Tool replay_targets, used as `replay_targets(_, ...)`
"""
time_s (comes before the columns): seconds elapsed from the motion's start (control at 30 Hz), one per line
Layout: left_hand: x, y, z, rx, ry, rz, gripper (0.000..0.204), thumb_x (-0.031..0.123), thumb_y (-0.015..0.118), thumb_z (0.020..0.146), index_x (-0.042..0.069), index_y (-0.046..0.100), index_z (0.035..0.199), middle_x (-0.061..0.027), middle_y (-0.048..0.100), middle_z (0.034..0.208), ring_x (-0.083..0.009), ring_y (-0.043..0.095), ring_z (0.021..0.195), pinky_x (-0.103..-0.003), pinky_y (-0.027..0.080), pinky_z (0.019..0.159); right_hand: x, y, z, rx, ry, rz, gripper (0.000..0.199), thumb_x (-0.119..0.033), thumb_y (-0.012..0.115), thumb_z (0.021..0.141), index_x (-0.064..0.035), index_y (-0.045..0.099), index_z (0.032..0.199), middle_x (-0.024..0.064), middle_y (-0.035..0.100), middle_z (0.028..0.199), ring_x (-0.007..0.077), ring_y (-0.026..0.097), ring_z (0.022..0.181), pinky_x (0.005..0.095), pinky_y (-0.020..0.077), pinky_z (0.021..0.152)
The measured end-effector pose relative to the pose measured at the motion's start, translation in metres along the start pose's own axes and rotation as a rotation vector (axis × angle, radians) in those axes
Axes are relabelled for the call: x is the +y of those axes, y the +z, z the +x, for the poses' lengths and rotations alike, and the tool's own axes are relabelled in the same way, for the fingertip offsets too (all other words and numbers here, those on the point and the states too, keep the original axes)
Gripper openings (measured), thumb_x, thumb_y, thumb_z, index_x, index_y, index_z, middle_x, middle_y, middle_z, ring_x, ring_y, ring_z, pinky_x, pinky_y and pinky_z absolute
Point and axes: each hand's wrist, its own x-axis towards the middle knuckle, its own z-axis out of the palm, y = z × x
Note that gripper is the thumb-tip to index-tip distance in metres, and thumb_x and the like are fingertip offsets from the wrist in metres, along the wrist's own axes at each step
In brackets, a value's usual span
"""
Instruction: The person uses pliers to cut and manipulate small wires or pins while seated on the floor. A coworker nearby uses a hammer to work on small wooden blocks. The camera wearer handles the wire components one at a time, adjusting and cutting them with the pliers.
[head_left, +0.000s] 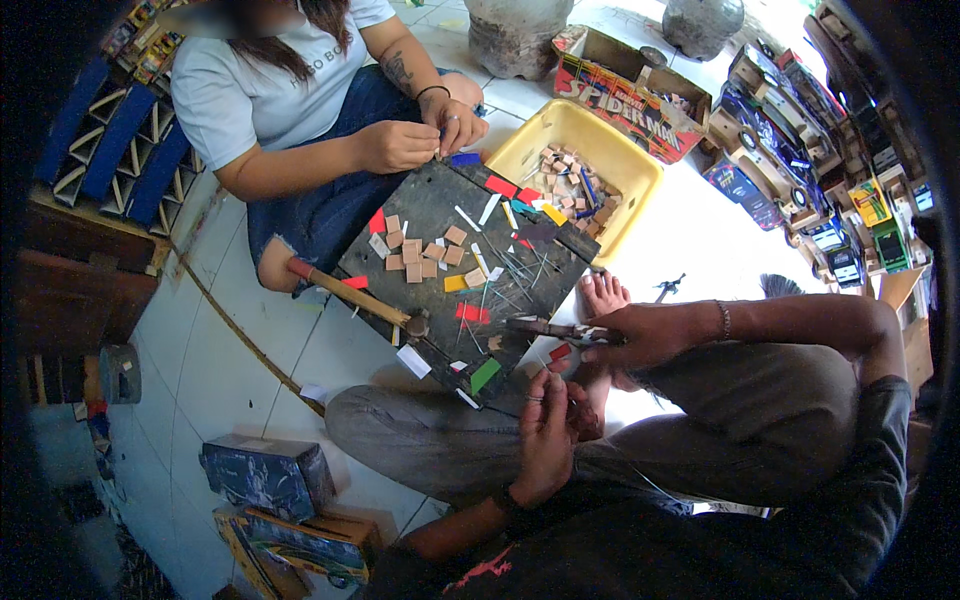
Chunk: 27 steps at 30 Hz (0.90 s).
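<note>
My right hand point(640, 335) is closed round the handles of a pair of pliers point(545, 328), whose jaws reach over the right edge of a low dark worktable point(400, 180). Just below them my left hand point(548, 440) is closed, its fingertips pinching a small red piece point(559, 354); a thin wire may be with it, too fine to be sure. On the tabletop lie several small wooden blocks point(412, 252), thin metal wires point(510, 275), and red, yellow, white and green strips such as a green strip point(485, 376). A hammer point(370, 300) rests across the table's left side.
Opposite sits another person, whose hands point(425, 140) work at the table's far edge. Behind it stands a yellow basin point(640, 190) of wooden blocks, beside a printed carton point(630, 100). Toy-like vehicles point(780, 150) line the right. Boxes point(268, 475) lie at lower left.
</note>
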Motion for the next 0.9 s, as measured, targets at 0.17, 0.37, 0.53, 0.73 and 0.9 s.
replay_targets(0.17, -0.006, 0.004, 0.001, 0.011, 0.026, -0.001, 0.025, 0.025, 0.041, 0.104, 0.008, 0.047, 0.122, -0.0014, 0.052, 0.08, -0.0105, 0.051, 0.066, -0.025, 0.045, 0.061, -0.001, -0.01, -0.022, 0.004, -0.03, 0.096, 0.041, -0.036, 0.05, 0.097, 0.0, 0.058, 0.114, 0.0281, 0.063, 0.102, 0.0355, 0.061, 0.104, 0.0437, 0.0435, 0.093)
replay_targets(0.37, -0.007, 0.008, -0.001, -0.01, 0.079, 0.014, 0.024, 0.024, 0.042, 0.103, 0.01, 0.047, 0.122, -0.0014, 0.051, 0.08, -0.0103, 0.05, 0.066, -0.025, 0.044, 0.061, 0.005, -0.008, -0.029, -0.028, -0.119, 0.052, 0.04, -0.033, 0.052, 0.096, -0.0009, 0.055, 0.118, 0.0272, 0.064, 0.101, 0.0386, 0.062, 0.097, 0.0442, 0.0476, 0.087)
replay_targets(0.53, -0.006, 0.009, -0.001, 0.003, 0.07, 0.032, 0.024, 0.023, 0.042, 0.103, 0.01, 0.047, 0.123, -0.0017, 0.052, 0.08, -0.0104, 0.051, 0.065, -0.026, 0.045, 0.061, 0.006, -0.009, -0.031, -0.02, -0.15, 0.017, 0.041, -0.035, 0.052, 0.096, 0.0003, 0.055, 0.117, 0.0269, 0.064, 0.1, 0.0388, 0.062, 0.095, 0.0444, 0.0483, 0.085)
replay_targets(0.73, -0.005, 0.01, 0.0, -0.016, 0.056, 0.013, 0.026, 0.024, 0.043, 0.103, 0.01, 0.046, 0.125, -0.0018, 0.052, 0.08, -0.0098, 0.051, 0.065, -0.026, 0.046, 0.061, 0.011, -0.006, -0.027, -0.033, -0.159, -0.012, 0.044, -0.04, 0.053, 0.095, 0.0023, 0.058, 0.107, 0.0264, 0.063, 0.095, 0.0378, 0.063, 0.09, 0.0444, 0.0488, 0.082)
replay_targets(0.9, 0.0, 0.012, -0.004, 0.005, 0.024, 0.053, 0.027, 0.024, 0.042, 0.103, 0.009, 0.046, 0.125, -0.0025, 0.055, 0.085, -0.0119, 0.056, 0.073, -0.028, 0.05, 0.067, 0.012, -0.003, -0.024, 0.02, -0.153, -0.019, 0.044, -0.042, 0.053, 0.095, 0.0014, 0.059, 0.104, 0.0254, 0.063, 0.092, 0.0374, 0.063, 0.089, 0.0449, 0.0488, 0.081)
